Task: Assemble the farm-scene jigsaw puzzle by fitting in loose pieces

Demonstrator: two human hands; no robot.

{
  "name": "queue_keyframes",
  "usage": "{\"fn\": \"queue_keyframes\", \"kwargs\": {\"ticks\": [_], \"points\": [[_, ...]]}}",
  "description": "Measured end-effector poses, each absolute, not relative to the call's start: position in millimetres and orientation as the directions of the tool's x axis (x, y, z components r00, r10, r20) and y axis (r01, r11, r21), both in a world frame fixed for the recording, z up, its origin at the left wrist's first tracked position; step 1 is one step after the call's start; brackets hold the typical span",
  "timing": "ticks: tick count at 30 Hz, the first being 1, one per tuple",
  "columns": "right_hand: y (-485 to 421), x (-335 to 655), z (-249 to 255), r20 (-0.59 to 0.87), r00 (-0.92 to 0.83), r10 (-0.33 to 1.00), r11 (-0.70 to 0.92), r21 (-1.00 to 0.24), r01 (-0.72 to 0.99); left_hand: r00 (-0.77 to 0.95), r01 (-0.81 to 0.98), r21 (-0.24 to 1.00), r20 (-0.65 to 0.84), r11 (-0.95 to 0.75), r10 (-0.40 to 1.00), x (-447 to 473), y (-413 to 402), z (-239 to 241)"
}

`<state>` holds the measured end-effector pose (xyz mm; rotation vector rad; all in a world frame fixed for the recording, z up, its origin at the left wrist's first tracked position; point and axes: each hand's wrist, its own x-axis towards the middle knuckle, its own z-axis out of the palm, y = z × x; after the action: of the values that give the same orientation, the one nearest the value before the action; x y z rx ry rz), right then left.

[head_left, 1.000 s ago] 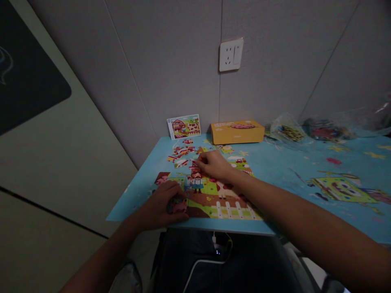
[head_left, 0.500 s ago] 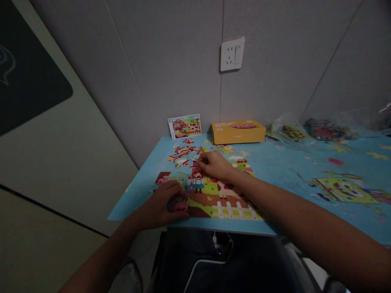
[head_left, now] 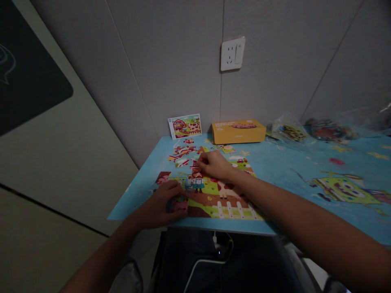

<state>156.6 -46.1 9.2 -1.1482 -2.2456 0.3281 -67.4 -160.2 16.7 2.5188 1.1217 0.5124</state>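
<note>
A partly joined jigsaw puzzle [head_left: 207, 199] of a farm scene lies at the table's front edge, showing a farmer, a cow and a white fence. Over its upper middle, my right hand [head_left: 215, 165] pinches a small puzzle piece [head_left: 194, 164] with a red pattern, just above the farmer's head. My left hand [head_left: 168, 203] rests at the puzzle's lower left corner, thumb and fingers apart, touching it around a pink part. Several loose puzzle pieces [head_left: 183, 151] lie beyond my hands at the upper left. My right forearm hides part of the puzzle's right side.
A picture card [head_left: 185, 126] leans against the wall, left of a yellow box [head_left: 238, 132]. Clear plastic bags [head_left: 291, 132] with contents lie at the back right. The blue table [head_left: 281, 171] has a printed cartoon top. A white cable [head_left: 207, 261] hangs below its front edge.
Almost nothing differs. The fingers of my left hand have shifted very slightly to the left; my right hand stays at the same spot with the piece.
</note>
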Motion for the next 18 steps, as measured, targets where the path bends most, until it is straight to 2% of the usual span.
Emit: {"fn": "queue_keyframes", "kwargs": {"ticks": [3, 6, 8, 10, 12, 18], "points": [[-46.6, 156.8, 10.3, 0.384, -0.456, 0.803, 0.594, -0.454, 0.664, 0.464, 0.718, 0.391, 0.349, -0.576, 0.814, -70.8, -153.4, 10.8], [-48.0, 156.5, 12.3, 0.385, -0.463, 0.798, 0.601, -0.452, 0.659, 0.114, 0.898, 0.305, 0.534, -0.316, 0.838, -78.7, -142.3, 0.9], [-49.1, 156.2, 13.7, 0.379, -0.465, 0.800, 0.599, -0.460, 0.655, 0.004, 0.964, 0.223, 0.529, -0.143, 0.849, -83.9, -136.1, -5.8], [-49.5, 156.0, 14.4, 0.372, -0.462, 0.805, 0.593, -0.470, 0.654, 0.002, 0.985, 0.153, 0.461, -0.081, 0.887, -86.9, -132.6, -10.3], [-49.3, 156.0, 14.2, 0.373, -0.461, 0.805, 0.592, -0.472, 0.653, 0.054, 0.984, 0.131, 0.418, -0.119, 0.907, -87.7, -131.5, -11.7], [-47.9, 156.5, 11.2, 0.384, -0.471, 0.794, 0.607, -0.453, 0.653, 0.233, 0.906, 0.247, 0.389, -0.345, 0.891, -85.8, -132.6, -5.6]]}}
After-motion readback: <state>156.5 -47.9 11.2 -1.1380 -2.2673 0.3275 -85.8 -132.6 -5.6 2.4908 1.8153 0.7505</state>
